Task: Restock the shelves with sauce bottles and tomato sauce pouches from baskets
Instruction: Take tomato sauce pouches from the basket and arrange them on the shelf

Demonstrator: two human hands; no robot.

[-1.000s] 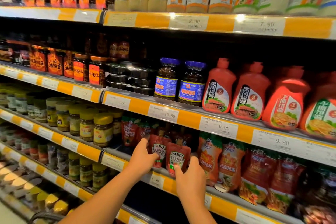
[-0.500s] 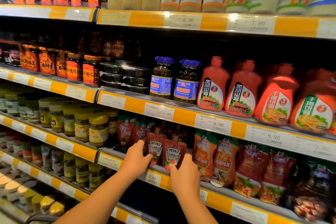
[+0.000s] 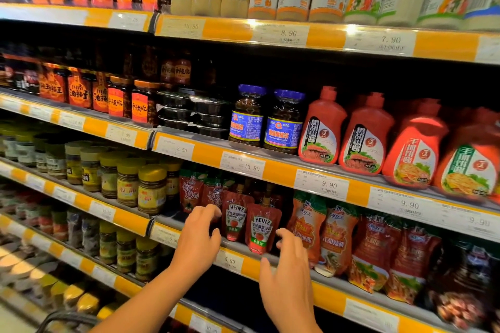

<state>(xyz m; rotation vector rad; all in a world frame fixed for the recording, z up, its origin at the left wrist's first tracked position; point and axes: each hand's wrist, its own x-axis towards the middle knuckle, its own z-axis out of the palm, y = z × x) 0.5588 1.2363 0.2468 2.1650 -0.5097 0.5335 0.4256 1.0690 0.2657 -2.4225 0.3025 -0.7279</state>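
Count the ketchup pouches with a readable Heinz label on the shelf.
2. The left pouch stands just beyond the left hand; the right pouch stands beside it, slightly forward, left of the right hand. Dark spouts behind suggest more, hidden from view.

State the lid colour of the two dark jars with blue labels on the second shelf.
Purple-blue lids top both dark glass jars with blue labels, clearest in the head view.
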